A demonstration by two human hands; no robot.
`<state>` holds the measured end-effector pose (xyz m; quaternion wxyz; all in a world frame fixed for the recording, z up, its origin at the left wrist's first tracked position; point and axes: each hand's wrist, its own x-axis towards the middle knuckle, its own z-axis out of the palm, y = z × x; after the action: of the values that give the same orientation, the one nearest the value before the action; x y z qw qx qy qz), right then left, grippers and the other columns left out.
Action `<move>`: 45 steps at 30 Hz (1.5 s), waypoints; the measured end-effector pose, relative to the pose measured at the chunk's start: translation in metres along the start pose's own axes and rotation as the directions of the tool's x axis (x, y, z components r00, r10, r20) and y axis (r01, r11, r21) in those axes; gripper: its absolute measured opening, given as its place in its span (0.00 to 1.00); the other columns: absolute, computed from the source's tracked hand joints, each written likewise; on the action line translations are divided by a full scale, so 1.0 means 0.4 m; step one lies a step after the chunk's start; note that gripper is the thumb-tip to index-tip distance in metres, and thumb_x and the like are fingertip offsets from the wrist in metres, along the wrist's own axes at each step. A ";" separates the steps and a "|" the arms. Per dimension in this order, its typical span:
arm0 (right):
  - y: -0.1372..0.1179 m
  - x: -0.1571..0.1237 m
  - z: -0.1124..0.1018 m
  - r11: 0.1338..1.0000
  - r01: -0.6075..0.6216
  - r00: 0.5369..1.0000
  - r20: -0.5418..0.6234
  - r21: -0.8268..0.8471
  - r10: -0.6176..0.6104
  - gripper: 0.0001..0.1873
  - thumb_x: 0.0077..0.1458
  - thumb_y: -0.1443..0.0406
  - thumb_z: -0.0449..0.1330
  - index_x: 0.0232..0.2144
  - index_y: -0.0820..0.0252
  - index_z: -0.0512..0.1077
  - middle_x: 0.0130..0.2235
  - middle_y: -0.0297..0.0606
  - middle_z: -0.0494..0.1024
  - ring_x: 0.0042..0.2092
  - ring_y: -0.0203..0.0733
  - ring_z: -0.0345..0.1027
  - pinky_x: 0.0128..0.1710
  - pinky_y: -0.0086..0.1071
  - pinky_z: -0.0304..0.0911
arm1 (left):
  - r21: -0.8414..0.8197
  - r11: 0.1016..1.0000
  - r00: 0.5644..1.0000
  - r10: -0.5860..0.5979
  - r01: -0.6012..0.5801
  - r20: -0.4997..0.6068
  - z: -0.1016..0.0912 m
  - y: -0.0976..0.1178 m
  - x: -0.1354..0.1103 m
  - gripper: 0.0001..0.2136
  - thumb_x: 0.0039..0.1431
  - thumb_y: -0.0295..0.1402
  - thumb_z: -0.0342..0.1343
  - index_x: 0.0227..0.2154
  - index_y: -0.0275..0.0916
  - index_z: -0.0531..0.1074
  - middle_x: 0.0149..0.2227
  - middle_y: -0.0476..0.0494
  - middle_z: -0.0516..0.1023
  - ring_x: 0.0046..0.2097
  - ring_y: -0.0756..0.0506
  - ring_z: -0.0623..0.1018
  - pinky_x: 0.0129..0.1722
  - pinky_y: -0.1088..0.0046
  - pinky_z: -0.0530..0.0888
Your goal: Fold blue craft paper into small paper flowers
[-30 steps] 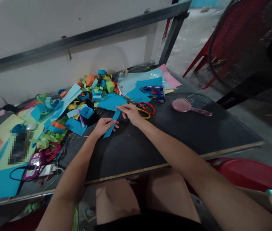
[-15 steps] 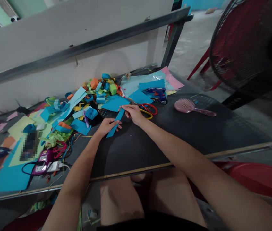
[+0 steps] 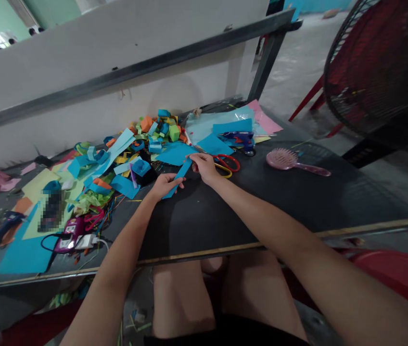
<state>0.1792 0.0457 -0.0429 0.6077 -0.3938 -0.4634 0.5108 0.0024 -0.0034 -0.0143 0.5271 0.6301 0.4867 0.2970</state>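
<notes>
Between my two hands a narrow blue paper strip [image 3: 182, 172] is held slantwise above the dark table. My left hand [image 3: 166, 186] grips its lower part, thumb on top. At the upper end, the fingers of my right hand [image 3: 203, 166] pinch the strip. Just beyond the right hand lie scissors [image 3: 230, 164] with a red and a yellow handle loop, their blades partly hidden. Blue paper sheets [image 3: 177, 154] lie behind the hands. A heap of small folded paper pieces [image 3: 159, 129] in blue, orange, green and yellow sits further back.
A pink hairbrush [image 3: 290, 162] and a blue glue gun [image 3: 242, 138] lie to the right. Leftward are a purple power strip [image 3: 70, 233] with cords, paper sheets [image 3: 27, 254] and another glue gun [image 3: 7, 226]. A large fan [image 3: 366, 72] stands beyond the table's right end.
The view has shifted slightly, so the scene sits a little further right. Both hands keep hold of the blue strip, whose lower end shows less below the left hand.
</notes>
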 end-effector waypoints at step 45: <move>0.047 0.084 0.011 0.921 0.162 0.974 -0.092 -0.355 -0.207 0.24 0.58 0.46 0.51 0.31 0.58 0.74 0.17 0.28 0.63 0.20 0.37 0.61 0.23 0.30 0.58 | 0.167 0.984 0.989 -0.031 0.056 -0.147 0.001 0.000 0.036 0.22 0.57 0.49 0.56 0.41 0.33 0.79 0.13 0.57 0.61 0.14 0.56 0.57 0.15 0.80 0.53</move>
<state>0.1717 0.0822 -0.0543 0.6031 -0.4806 -0.5411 0.3355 0.0077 0.0098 -0.0162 0.4410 0.6391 0.5609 0.2872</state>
